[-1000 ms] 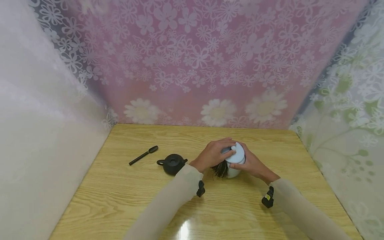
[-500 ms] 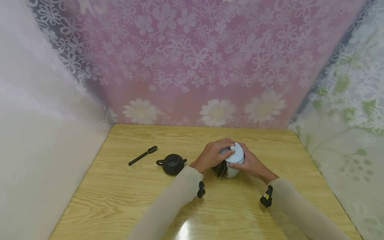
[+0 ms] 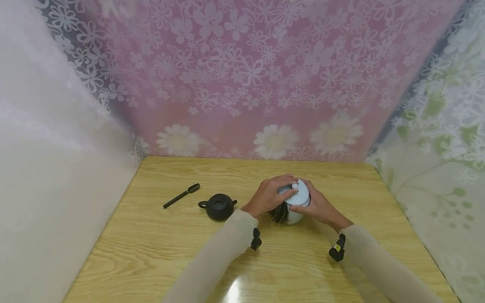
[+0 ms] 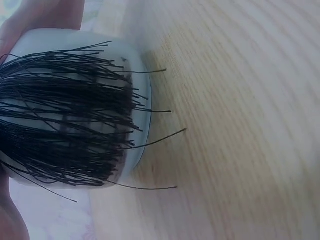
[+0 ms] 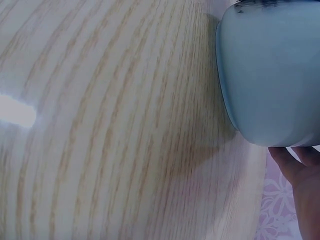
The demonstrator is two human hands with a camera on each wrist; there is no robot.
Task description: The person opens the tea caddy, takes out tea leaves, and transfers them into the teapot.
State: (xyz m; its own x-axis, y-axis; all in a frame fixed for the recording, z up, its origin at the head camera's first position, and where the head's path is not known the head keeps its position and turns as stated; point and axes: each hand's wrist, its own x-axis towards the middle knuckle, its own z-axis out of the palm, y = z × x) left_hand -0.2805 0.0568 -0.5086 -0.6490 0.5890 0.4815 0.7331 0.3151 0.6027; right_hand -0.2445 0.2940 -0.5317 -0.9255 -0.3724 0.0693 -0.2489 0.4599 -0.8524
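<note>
A pale blue-white ceramic jar (image 3: 295, 217) stands on the wooden table, its lid (image 3: 302, 194) on top. My right hand (image 3: 321, 207) curls round the jar's side, thumb toward the front. From the left, my left hand (image 3: 268, 194) reaches over the top and pinches the lid near its knob with thumb and fingers. A black tassel (image 3: 279, 213) of thin strands hangs beneath the left palm. Up close in the left wrist view, the tassel (image 4: 70, 120) fans over the jar (image 4: 136, 155). Fingertips (image 5: 287, 162) touch the jar wall (image 5: 272, 75) in the right wrist view.
A small black teapot (image 3: 219, 207) sits left of my left forearm. Farther left lies a black scoop-like tool (image 3: 182, 196) with a long handle. Floral cloth (image 3: 250, 84) closes off the table's (image 3: 151, 252) back and sides.
</note>
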